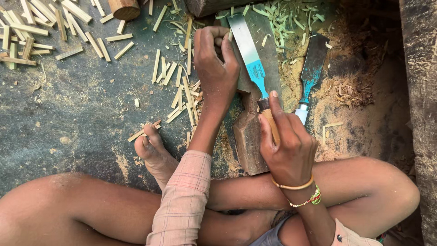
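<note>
Head view: right hand (pixel 287 148) grips the chisel (pixel 251 59) handle, left hand (pixel 217 68) closed at its blade over the wood block (pixel 248 141); many cut sticks (pixel 180 86) lie on the floor (pixel 82 114), 1 spare chisel (pixel 312 73) unused.

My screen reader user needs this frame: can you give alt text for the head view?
Seated cross-legged on the ground, a person grips a wide chisel by its wooden handle with the right hand, the left hand beside its blade over a wooden block. A second chisel and split sticks lie nearby.
</note>
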